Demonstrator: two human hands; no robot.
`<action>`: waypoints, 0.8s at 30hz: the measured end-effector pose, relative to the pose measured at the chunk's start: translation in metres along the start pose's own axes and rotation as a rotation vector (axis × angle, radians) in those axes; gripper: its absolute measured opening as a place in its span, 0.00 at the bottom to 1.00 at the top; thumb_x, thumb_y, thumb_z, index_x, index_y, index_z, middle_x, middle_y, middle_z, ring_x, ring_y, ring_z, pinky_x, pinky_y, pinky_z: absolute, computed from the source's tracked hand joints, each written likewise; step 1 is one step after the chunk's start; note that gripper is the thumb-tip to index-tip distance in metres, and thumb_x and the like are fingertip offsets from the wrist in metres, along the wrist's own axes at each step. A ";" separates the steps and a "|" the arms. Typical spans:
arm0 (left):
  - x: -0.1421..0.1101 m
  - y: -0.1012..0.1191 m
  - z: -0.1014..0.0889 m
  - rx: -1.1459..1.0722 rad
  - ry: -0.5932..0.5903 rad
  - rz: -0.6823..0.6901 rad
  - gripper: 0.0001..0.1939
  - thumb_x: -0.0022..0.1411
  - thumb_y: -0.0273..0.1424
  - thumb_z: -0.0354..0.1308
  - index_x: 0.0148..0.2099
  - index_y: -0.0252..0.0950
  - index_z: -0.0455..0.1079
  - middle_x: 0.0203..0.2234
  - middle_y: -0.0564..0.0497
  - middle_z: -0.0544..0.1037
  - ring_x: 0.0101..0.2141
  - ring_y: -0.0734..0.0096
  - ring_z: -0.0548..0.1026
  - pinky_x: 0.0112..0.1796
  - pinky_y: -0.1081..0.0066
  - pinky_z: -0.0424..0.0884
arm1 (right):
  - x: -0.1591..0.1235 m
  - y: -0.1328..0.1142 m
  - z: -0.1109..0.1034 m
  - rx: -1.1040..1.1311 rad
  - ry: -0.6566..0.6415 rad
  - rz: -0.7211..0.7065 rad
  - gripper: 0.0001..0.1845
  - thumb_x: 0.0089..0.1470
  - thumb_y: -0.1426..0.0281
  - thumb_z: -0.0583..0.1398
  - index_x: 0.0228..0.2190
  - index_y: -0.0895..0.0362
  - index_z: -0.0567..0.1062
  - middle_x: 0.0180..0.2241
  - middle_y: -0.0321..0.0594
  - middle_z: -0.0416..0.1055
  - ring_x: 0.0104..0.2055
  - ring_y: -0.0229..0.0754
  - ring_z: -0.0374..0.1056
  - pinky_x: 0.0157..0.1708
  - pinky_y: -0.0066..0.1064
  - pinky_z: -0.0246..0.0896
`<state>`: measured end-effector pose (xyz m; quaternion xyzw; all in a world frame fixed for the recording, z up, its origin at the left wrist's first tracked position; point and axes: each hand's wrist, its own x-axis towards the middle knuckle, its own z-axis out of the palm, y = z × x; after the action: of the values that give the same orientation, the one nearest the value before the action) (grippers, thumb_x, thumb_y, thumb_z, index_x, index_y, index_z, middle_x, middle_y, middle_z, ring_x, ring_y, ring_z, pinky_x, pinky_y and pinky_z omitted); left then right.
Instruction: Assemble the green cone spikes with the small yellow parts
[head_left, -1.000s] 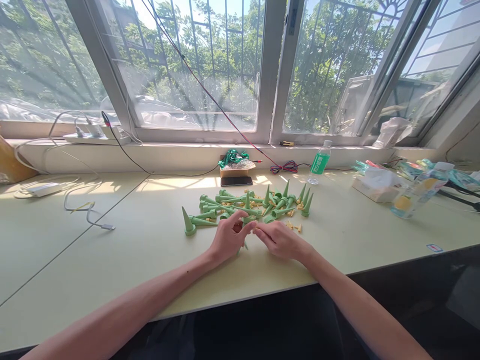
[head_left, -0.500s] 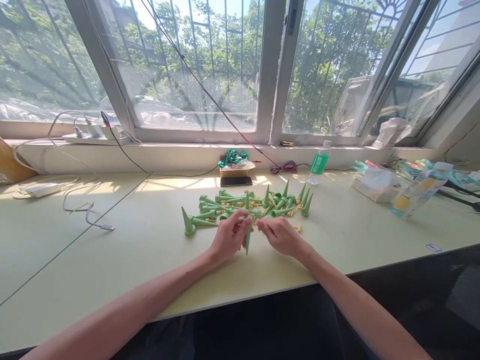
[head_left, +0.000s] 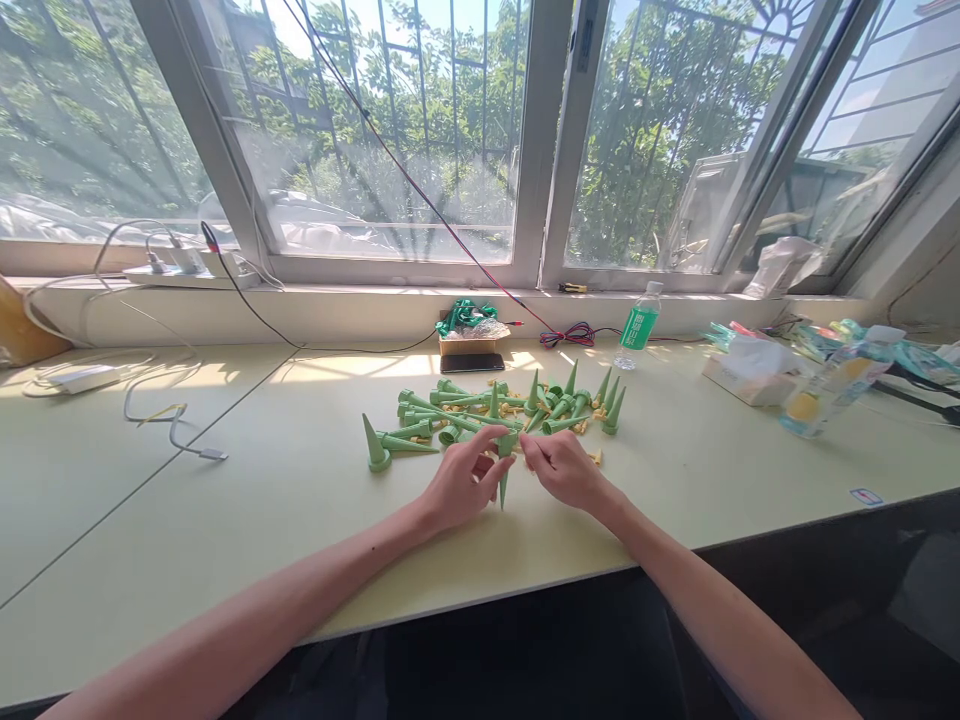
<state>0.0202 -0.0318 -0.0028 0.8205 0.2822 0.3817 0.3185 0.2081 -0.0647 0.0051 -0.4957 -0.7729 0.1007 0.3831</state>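
My left hand (head_left: 459, 484) is closed round a green plastic watering spike (head_left: 504, 488), holding it just above the table with its tip pointing down. Beside the spike's wide upper end, the fingers of my right hand (head_left: 567, 470) are curled together in a pinch. Whatever sits between those fingertips is too small or too hidden to name. Beyond both hands lies a heap of similar green spikes (head_left: 424, 413), some on their sides and others standing on their wide ends. One upright spike (head_left: 375, 446) stands at the heap's left end. Small yellow plastic pieces (head_left: 580, 426) are scattered among them.
Behind the heap are a black phone (head_left: 472, 364) and a small box (head_left: 471, 345) with green material. A green-labelled bottle (head_left: 639, 325), tissue box (head_left: 751, 375) and another bottle (head_left: 836, 385) stand right. Cables (head_left: 176, 425) lie left. The table's front edge (head_left: 480, 604) is near my forearms.
The held spike has shifted slightly right and turned, so its wide upper end now shows between my hands. My right hand has moved slightly right and stays closed.
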 end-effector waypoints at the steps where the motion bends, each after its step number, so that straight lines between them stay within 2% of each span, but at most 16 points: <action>1: 0.000 -0.001 0.000 0.010 -0.005 0.013 0.13 0.66 0.35 0.53 0.51 0.38 0.62 0.22 0.58 0.70 0.15 0.79 0.71 0.19 0.79 0.67 | 0.000 0.000 0.000 0.000 -0.001 0.004 0.28 0.67 0.63 0.46 0.15 0.57 0.60 0.15 0.34 0.60 0.18 0.33 0.56 0.25 0.28 0.48; 4: 0.000 0.000 0.000 -0.003 -0.019 0.018 0.14 0.67 0.35 0.53 0.52 0.38 0.62 0.20 0.59 0.68 0.16 0.78 0.71 0.20 0.78 0.68 | 0.001 0.001 0.001 0.004 0.004 0.014 0.29 0.67 0.63 0.46 0.15 0.57 0.60 0.15 0.34 0.60 0.18 0.33 0.56 0.25 0.28 0.48; 9: 0.002 0.002 0.001 -0.149 -0.012 -0.098 0.15 0.67 0.40 0.53 0.52 0.39 0.61 0.27 0.55 0.72 0.15 0.80 0.70 0.15 0.80 0.65 | 0.001 0.001 0.000 0.009 0.073 0.031 0.25 0.66 0.61 0.49 0.20 0.57 0.65 0.16 0.32 0.59 0.19 0.33 0.54 0.24 0.27 0.47; 12: 0.003 0.001 0.001 -0.253 -0.019 -0.136 0.18 0.66 0.43 0.54 0.53 0.40 0.60 0.28 0.54 0.73 0.15 0.80 0.70 0.14 0.80 0.64 | 0.001 0.001 0.000 0.038 0.109 0.039 0.17 0.65 0.60 0.52 0.28 0.56 0.70 0.17 0.30 0.60 0.19 0.33 0.54 0.23 0.26 0.48; 14: 0.005 0.001 0.000 -0.307 -0.010 -0.150 0.19 0.65 0.43 0.55 0.53 0.39 0.59 0.27 0.55 0.73 0.14 0.80 0.70 0.13 0.80 0.64 | 0.001 0.001 0.000 0.074 0.114 0.027 0.12 0.63 0.61 0.55 0.38 0.56 0.72 0.21 0.31 0.66 0.20 0.34 0.57 0.24 0.26 0.52; 17: 0.006 0.003 0.000 -0.377 0.000 -0.182 0.20 0.64 0.43 0.56 0.52 0.39 0.58 0.25 0.56 0.72 0.13 0.79 0.69 0.13 0.80 0.64 | 0.001 0.003 0.001 0.091 0.106 -0.016 0.13 0.62 0.63 0.57 0.45 0.57 0.72 0.29 0.37 0.73 0.24 0.35 0.63 0.27 0.27 0.58; 21: 0.007 0.005 0.000 -0.429 0.005 -0.223 0.21 0.63 0.44 0.58 0.51 0.38 0.58 0.24 0.57 0.72 0.13 0.79 0.69 0.12 0.80 0.63 | 0.001 0.008 0.004 0.073 0.082 -0.078 0.11 0.62 0.65 0.57 0.43 0.57 0.73 0.35 0.42 0.75 0.30 0.39 0.68 0.30 0.29 0.62; 24: 0.006 0.003 0.000 -0.413 0.000 -0.216 0.21 0.63 0.44 0.58 0.51 0.38 0.57 0.24 0.57 0.72 0.13 0.79 0.69 0.12 0.80 0.62 | 0.001 0.013 0.006 0.059 0.068 -0.093 0.09 0.62 0.68 0.57 0.42 0.57 0.73 0.34 0.42 0.75 0.33 0.41 0.70 0.32 0.29 0.62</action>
<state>0.0241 -0.0288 0.0020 0.7029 0.2843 0.3949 0.5189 0.2131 -0.0561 -0.0055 -0.4506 -0.7785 0.0887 0.4279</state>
